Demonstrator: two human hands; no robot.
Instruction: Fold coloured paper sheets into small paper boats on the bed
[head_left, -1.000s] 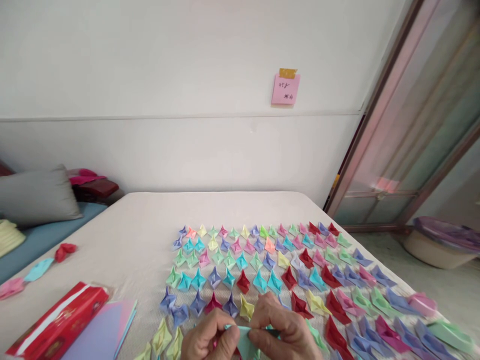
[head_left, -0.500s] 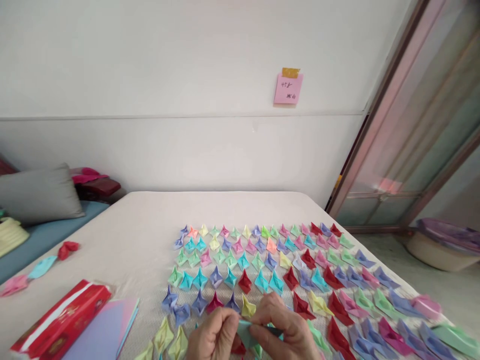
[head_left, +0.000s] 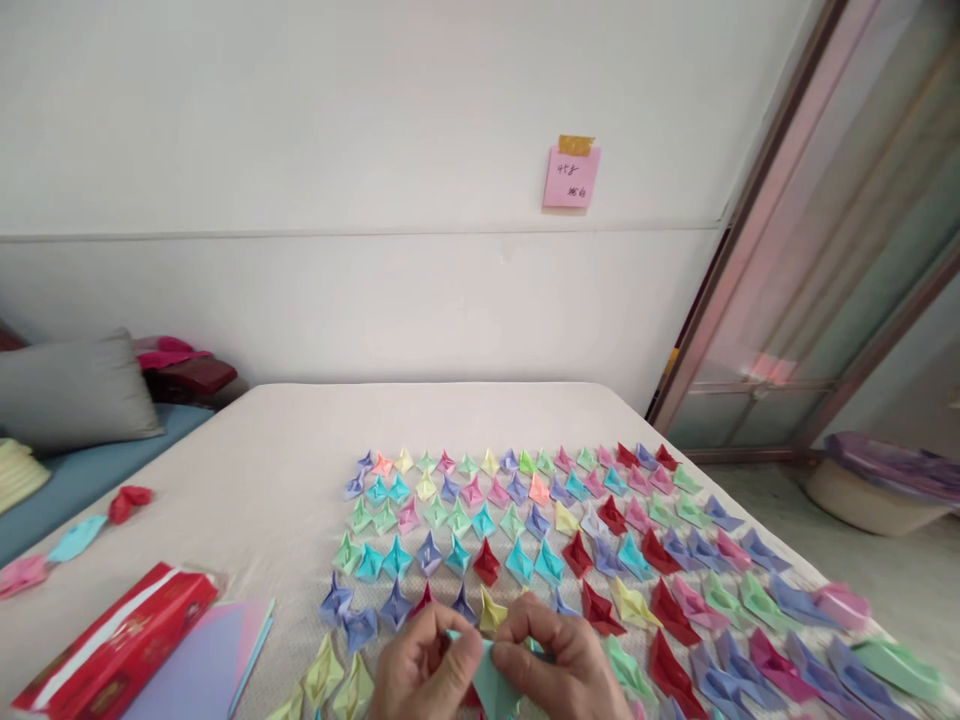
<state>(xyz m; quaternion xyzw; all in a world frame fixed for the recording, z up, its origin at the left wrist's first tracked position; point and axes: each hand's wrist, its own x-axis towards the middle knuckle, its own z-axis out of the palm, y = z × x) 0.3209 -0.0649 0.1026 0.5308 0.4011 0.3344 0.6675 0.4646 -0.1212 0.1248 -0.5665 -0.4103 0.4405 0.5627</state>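
While the teal paper point(head_left: 495, 688) is being pinched by the left hand point(head_left: 426, 664) and right hand point(head_left: 559, 655) above the near paper boats point(head_left: 671, 672), it is being judged light, crisp and easily torn; gentle fingertip holds along its edges are being favoured.

Two hands point(head_left: 424, 665), one pink note point(head_left: 571, 178)

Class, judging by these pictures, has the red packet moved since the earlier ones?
No; the red packet shows no shift either way, judged against the pink note on the wall.
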